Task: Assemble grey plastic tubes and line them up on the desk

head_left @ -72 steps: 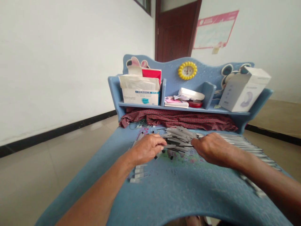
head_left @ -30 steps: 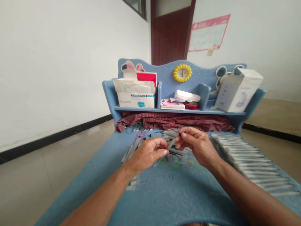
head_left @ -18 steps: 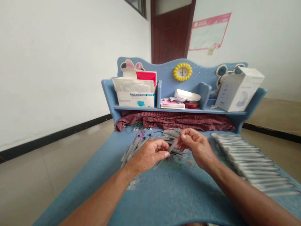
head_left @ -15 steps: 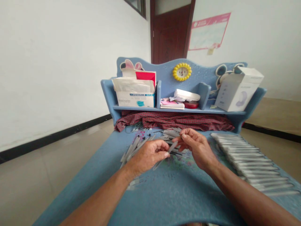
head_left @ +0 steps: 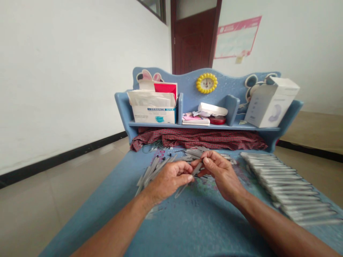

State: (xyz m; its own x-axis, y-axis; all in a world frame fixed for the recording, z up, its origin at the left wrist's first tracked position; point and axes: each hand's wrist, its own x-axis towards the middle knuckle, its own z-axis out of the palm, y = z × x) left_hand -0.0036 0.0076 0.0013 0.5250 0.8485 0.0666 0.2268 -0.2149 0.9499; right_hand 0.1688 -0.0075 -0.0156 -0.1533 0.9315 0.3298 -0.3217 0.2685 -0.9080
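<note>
My left hand (head_left: 170,177) is closed around a translucent grey pen barrel (head_left: 197,168), held at a slant above the blue desk. At its upper end my right hand (head_left: 223,173) pinches with thumb and forefinger; a small dark bit shows there, too small to make out. Loose pen barrels (head_left: 152,170) lie scattered to the left of and behind my hands, partly hidden by them. On the right, a row of pens (head_left: 285,187) with dark ends lies side by side.
A blue shelf (head_left: 150,124) rises at the back of the desk (head_left: 171,228), with a mask box (head_left: 144,113) and a white carton (head_left: 270,103). Below it lies a checked cloth (head_left: 209,138). Small black caps (head_left: 164,157) sit near the loose barrels.
My right hand has come in to the left and slightly down, so its fingertips now meet the upper end of the pen barrel. My left hand keeps its hold.
</note>
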